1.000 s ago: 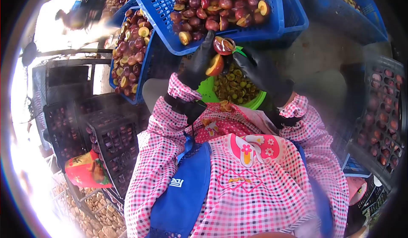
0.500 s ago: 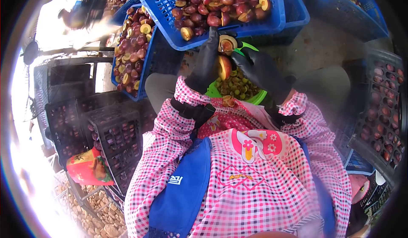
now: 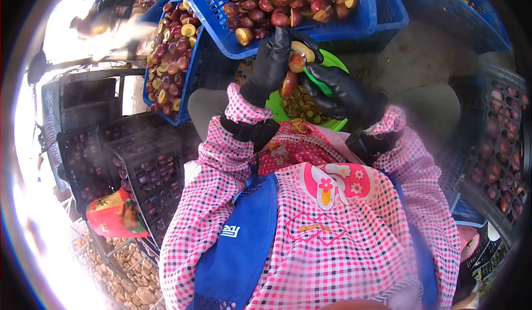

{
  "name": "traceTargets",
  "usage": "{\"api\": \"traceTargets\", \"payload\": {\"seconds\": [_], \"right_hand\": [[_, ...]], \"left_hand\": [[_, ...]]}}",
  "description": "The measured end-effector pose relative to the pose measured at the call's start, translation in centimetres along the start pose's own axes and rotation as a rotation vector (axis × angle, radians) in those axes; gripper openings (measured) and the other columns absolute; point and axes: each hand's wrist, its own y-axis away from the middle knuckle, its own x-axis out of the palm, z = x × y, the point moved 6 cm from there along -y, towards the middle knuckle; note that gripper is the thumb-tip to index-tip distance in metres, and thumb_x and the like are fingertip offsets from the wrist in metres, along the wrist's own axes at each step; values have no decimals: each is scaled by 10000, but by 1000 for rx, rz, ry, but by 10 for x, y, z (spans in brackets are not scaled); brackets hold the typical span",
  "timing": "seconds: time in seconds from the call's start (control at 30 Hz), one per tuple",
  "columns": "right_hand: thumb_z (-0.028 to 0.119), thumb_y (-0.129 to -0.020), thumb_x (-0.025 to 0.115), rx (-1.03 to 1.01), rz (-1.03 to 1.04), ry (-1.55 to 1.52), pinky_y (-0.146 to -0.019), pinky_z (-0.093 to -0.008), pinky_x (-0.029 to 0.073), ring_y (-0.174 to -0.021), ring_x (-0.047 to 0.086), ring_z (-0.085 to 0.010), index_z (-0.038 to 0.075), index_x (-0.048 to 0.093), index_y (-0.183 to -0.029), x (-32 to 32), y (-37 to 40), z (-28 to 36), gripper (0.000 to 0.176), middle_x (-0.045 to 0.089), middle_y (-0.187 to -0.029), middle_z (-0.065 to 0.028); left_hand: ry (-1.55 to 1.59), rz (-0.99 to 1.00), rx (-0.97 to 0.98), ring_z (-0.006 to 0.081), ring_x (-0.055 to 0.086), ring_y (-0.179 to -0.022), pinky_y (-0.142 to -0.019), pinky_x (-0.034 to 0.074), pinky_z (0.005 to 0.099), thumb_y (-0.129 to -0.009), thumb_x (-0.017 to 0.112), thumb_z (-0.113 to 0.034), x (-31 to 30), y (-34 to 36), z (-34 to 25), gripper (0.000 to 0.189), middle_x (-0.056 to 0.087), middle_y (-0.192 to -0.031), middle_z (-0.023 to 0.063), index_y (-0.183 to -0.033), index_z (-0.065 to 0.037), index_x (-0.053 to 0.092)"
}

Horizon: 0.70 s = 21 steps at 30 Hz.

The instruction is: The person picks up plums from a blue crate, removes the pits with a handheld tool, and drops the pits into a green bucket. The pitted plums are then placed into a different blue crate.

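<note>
My left hand (image 3: pixel 270 62), in a black glove, is closed around a halved plum (image 3: pixel 300 53) with its cut face showing. A second plum piece (image 3: pixel 288 85), red-skinned, hangs just below it against the same hand. My right hand (image 3: pixel 348 93), also gloved in black, grips a small tool by its green handle (image 3: pixel 318 82). The tool's working end meets the middle of the cut face; its exact shape is hard to make out. Below both hands stands a bright green basin (image 3: pixel 339 62) holding plum stones (image 3: pixel 302 104).
A blue crate (image 3: pixel 219 36) of halved plums stands directly ahead, with another blue crate (image 3: pixel 195 80) of halves to its left. Black crates (image 3: pixel 149 149) of plums stand at left, and another black crate (image 3: pixel 487 160) at right. A red bag (image 3: pixel 113 216) hangs at lower left.
My left fingers have curled further around the halved plum. My right hand has turned, showing more of the green handle, and the tool now presses into the fruit's centre.
</note>
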Motion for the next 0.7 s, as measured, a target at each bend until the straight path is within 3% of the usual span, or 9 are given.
{"api": "traceTargets", "payload": {"seconds": [0.1,0.23,0.3,0.37,0.43,0.53,0.57,0.63,0.7], "right_hand": [[461,-981,439,65,369,-398,-335,-209,200,-336,297,-54,86,543,-841,11,-3,-18,413,397,-504,19],[475,-982,426,-19,329,-261,-336,-228,218,-346,321,-57,79,551,-845,6,-6,-10,437,396,-488,24],[474,-983,426,-102,66,6,-341,-227,218,-342,315,-64,85,552,-830,-3,-5,-6,436,391,-488,32],[449,-979,457,-97,113,38,-372,-211,243,-379,341,-53,92,559,-821,1,3,0,404,437,-534,34],[421,-969,504,-111,51,223,-443,-198,308,-467,413,-42,69,599,-896,1,4,2,372,507,-610,30],[390,-932,591,-200,-216,580,-532,-220,392,-574,498,-55,64,629,-1034,-10,-8,7,344,571,-693,21],[390,-932,591,-202,-206,583,-532,-220,392,-574,498,-55,64,629,-1034,-5,-16,4,344,571,-693,21],[380,-892,653,-795,-425,582,-619,-256,455,-633,548,-79,75,630,-1134,7,-11,25,390,617,-725,15],[360,-873,679,-817,-445,650,-641,-268,471,-647,572,-99,74,631,-1143,20,0,36,397,640,-746,-13]], "left_hand": [[-78,-4,96,137,623,-754,-714,499,277,-989,302,-559,-2,-3,7,670,662,-811,81,-889,11,640],[-161,-92,-38,180,631,-751,-736,501,295,-1024,187,-492,-3,-10,6,678,668,-825,101,-961,27,618],[-328,-90,75,174,623,-740,-729,497,289,-1024,190,-490,-14,-7,-14,674,663,-811,76,-950,24,620],[-334,-142,17,198,632,-758,-757,506,318,-1021,236,-496,-53,-6,-28,642,667,-853,88,-961,21,612],[-486,-325,428,211,627,-749,-743,508,331,-1012,269,-514,-105,10,-67,627,667,-904,98,-985,17,603],[-96,-639,112,230,638,-785,-734,516,353,-995,307,-541,-162,20,-86,621,665,-938,103,-1023,7,598],[-199,-525,84,229,645,-813,-735,517,346,-990,316,-550,-163,18,-74,625,666,-926,100,-1020,5,602],[-402,-360,-46,223,652,-849,-751,515,334,-990,327,-545,-139,24,-56,614,665,-905,93,-1011,1,609],[-548,-229,-169,204,643,-820,-747,504,311,-1005,337,-496,-65,34,-37,561,664,-884,84,-989,-9,616]]}}
